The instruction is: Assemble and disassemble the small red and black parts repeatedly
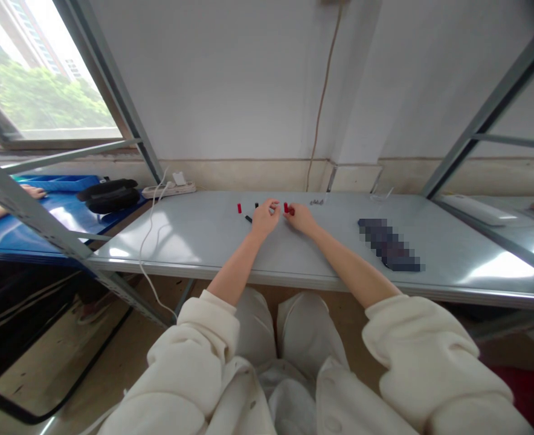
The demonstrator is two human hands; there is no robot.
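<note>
Over the grey table (203, 235), my left hand (266, 217) has its fingers pressed together around something small that I cannot make out. Just right of it, my right hand (301, 216) pinches a small red piece, beside an upright red cylinder (286, 207). Another red cylinder (239, 208) stands to the left. A small black piece (257, 205) and a dark stick-like object (248, 219) lie next to my left hand. Behind my right hand sit several small metallic pieces (316, 202).
A pixelated dark object (391, 244) lies on the right. A power strip (171, 190) with a white cable (147, 241) is at the back left. Another person's hand (34, 191) rests by a black case (109, 196) on the blue table. Metal shelf posts flank the table.
</note>
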